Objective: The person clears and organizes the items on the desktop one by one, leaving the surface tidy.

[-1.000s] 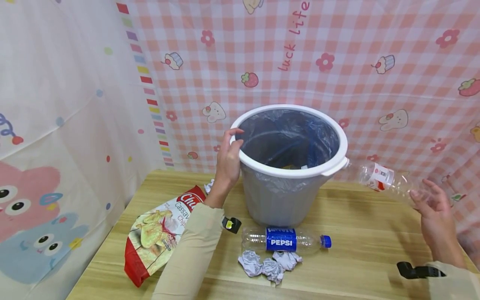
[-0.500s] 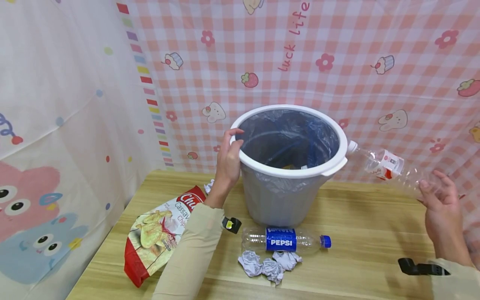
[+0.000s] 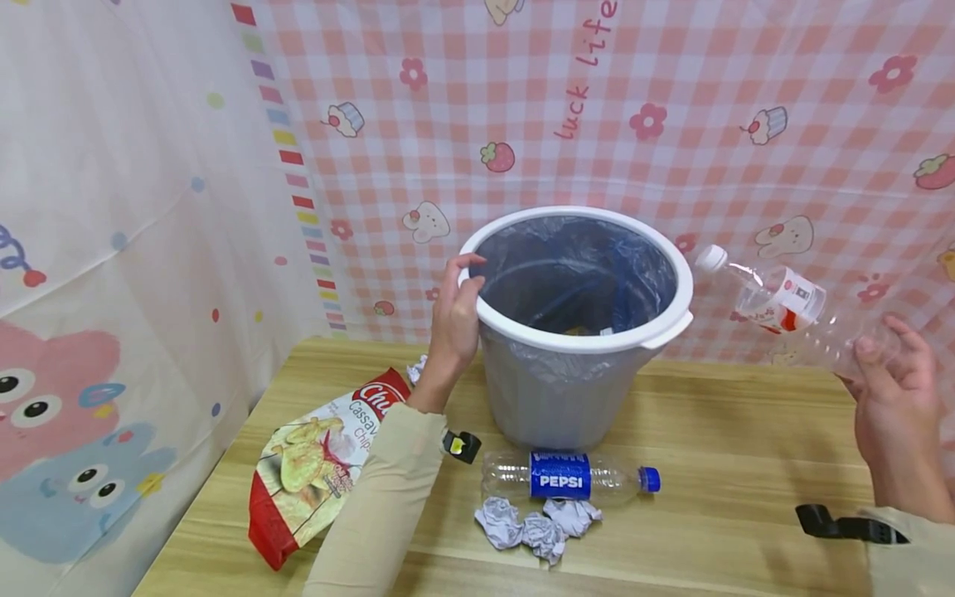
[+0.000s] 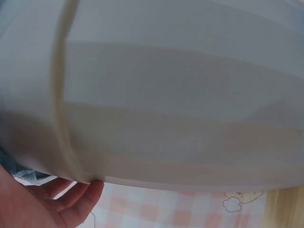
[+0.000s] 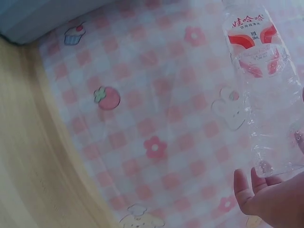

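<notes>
A grey trash can (image 3: 559,402) with a white rim and a plastic liner stands on the table. My left hand (image 3: 457,319) grips its rim at the left side; in the left wrist view, curled fingers (image 4: 83,202) show against the can's wall (image 4: 180,95). To the right of the can, my right hand (image 3: 899,390) holds a clear plastic bottle (image 3: 802,303) by its base, off the table. The bottle tilts, its white cap up and toward the can's rim. In the right wrist view the bottle (image 5: 261,71) shows a red and white label.
A bottle with a blue Pepsi label (image 3: 559,477) lies before the can, with crumpled paper balls (image 3: 543,535) in front of it. A chip bag (image 3: 321,464) lies left, partly behind the left sleeve. Another paper ball (image 3: 416,369) sits behind it. A checked cloth (image 3: 597,99) hangs behind.
My right hand has moved up and to the right with the clear bottle, whose cap has risen from beside the can's handle to above rim height. The left hand stays on the rim.
</notes>
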Motion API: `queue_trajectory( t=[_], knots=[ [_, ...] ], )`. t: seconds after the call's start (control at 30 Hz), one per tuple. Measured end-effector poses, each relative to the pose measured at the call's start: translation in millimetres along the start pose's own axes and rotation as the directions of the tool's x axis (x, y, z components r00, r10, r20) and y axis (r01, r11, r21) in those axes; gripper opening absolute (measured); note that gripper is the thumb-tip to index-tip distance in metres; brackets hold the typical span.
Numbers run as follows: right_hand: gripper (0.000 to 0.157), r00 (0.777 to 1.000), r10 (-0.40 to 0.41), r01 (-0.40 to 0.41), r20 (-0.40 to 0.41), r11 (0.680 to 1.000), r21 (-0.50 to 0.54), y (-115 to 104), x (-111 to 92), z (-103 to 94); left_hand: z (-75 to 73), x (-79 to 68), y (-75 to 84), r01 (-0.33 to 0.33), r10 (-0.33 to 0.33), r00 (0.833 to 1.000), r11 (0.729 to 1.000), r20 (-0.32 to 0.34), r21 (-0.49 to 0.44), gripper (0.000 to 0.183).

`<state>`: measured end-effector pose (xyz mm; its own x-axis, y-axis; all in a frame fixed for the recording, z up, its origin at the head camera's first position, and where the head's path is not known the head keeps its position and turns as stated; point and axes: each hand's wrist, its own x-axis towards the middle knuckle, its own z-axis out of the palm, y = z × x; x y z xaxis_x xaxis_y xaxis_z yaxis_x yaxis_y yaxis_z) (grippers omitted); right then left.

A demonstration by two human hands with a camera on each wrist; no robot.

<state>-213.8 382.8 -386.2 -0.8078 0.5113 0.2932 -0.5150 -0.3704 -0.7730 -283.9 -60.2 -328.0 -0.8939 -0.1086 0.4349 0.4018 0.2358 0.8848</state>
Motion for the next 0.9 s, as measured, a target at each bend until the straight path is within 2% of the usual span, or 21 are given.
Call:
queue_trajectory(
  t=[0.33, 0.57, 0.9],
  knots=[
    [0.046, 0.995, -0.051, 0.04, 0.089, 0.991, 0.125, -10, -2, 18.4, -0.3, 0.4, 0.7, -0.002, 0.002, 1.0, 1.0, 0.002, -0.003, 0.034],
    [0.05, 0.993, -0.065, 0.067, 0.102, 0.998, -0.014, -19, -3, 31.5, -0.5, 0.1, 0.2, -0.004, 0.004, 1.0, 1.0, 0.001, -0.011, 0.034],
    [0.048, 0.992, -0.094, 0.099, 0.087, 0.994, -0.053, -28, -4, 49.8, -0.2, 0.5, -1.0, 0.002, -0.002, 1.0, 1.0, 0.006, -0.008, 0.036]
  ],
)
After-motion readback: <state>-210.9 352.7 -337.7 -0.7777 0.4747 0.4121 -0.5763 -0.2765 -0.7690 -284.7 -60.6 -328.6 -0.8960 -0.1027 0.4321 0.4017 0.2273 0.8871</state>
